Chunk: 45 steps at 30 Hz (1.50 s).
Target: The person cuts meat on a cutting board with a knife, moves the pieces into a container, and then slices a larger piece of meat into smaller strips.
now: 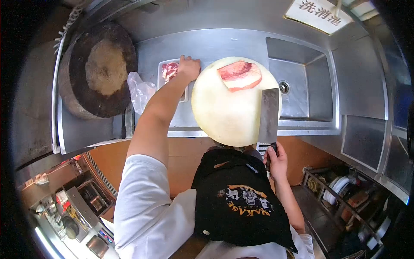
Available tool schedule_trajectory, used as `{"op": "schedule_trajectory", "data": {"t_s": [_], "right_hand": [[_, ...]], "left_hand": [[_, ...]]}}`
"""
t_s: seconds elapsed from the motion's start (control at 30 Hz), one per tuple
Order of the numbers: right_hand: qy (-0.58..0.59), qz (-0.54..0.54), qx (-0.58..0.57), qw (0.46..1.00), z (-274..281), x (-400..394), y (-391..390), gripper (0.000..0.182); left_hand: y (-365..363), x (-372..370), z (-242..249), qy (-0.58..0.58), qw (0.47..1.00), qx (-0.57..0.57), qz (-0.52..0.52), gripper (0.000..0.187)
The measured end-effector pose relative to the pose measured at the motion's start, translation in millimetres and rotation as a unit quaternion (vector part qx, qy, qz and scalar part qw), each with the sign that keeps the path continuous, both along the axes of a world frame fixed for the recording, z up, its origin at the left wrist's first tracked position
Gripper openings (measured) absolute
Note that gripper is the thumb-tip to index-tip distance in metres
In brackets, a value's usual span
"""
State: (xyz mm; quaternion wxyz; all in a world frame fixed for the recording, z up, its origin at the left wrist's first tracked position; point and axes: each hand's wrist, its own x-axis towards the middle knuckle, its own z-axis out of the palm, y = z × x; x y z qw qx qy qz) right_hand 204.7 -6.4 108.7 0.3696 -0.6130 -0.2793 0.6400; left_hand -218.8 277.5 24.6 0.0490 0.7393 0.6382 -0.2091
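Observation:
My right hand is wrapped around the dark handle of a cleaver. Its broad blade lies over the right side of a round, pale cutting board. Toward the back of that board rests a slab of raw meat with a band of pale fat. My left hand is at the far right corner of a white tray, its fingers bent over the rim; the fingertips are partly hidden. Inside the tray, beside this hand, is red-and-white raw meat.
A clear plastic bag sits left of the tray. Farther left stands a thick, dark round chopping block. A metal sink lies right of the board, beneath a white sign. A low rack holds plates at lower right.

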Motion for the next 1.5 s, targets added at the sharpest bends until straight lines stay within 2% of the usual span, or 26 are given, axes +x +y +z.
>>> {"op": "schedule_trajectory", "data": {"t_s": [0.23,0.33,0.43,0.53,0.57,0.67,0.7,0.8,0.83,0.87,0.93,1.03,1.13,1.2,1.23,1.37,1.47,1.5], "right_hand": [[-0.027,0.005,-0.014,1.0,5,-5,3,0.032],[-0.038,0.001,-0.038,0.999,17,-8,6,0.031],[-0.031,-0.016,-0.013,0.999,12,-9,9,0.028],[-0.028,0.003,-0.033,0.999,15,-5,15,0.026],[-0.011,0.005,0.001,1.0,-6,3,13,0.027],[-0.009,0.021,0.003,1.0,-6,4,20,0.027],[-0.014,0.014,-0.011,1.0,-1,2,23,0.029],[-0.009,0.008,-0.009,1.0,-6,4,25,0.03],[0.003,0.007,-0.007,1.0,-8,5,26,0.032],[-0.001,0.014,-0.007,1.0,-8,7,26,0.032],[-0.006,0.034,-0.003,0.999,-8,11,33,0.033],[-0.02,0.056,-0.004,0.998,-23,26,44,0.037],[-0.027,0.099,0.014,0.995,-25,45,60,0.038],[-0.026,0.145,0.031,0.989,-27,57,74,0.037],[-0.027,0.159,0.033,0.986,-27,64,81,0.035],[-0.052,0.241,0.053,0.968,-11,86,121,0.027],[-0.033,0.281,0.075,0.956,-10,96,145,0.028],[-0.034,0.309,0.092,0.946,-8,97,153,0.029]], "left_hand": [[10,-1,-10,0.024,1.0,-0.004,-0.009,0.035],[4,-2,8,-0.045,0.997,0.06,0.034,0.03],[-6,-24,32,-0.123,0.975,0.169,0.073,0.023],[-49,-57,66,-0.225,0.943,0.198,0.147,0.018],[-61,-75,51,-0.197,0.945,0.214,0.148,0.021],[-75,-80,31,-0.089,0.937,0.258,0.22,0.025],[-70,-68,39,-0.115,0.94,0.269,0.178,0.033],[-35,-5,28,-0.279,0.912,0.298,0.052,0.038],[-15,20,9,-0.382,0.898,0.186,0.114,0.043],[0,47,-9,-0.474,0.86,0.07,0.174,0.049],[14,96,28,-0.444,0.864,-0.105,0.212,0.071],[23,120,17,-0.508,0.796,-0.153,0.291,0.078],[-3,139,-2,-0.509,0.782,-0.084,0.35,0.073],[-15,145,0,-0.63,0.608,-0.233,0.424,0.067],[-26,150,3,-0.677,0.498,-0.298,0.452,0.064],[-67,183,40,-0.799,0.256,-0.275,0.47,0.044],[-89,196,73,-0.818,0.237,-0.153,0.502,0.04],[-96,192,71,-0.824,0.233,-0.127,0.5,0.039]]}}
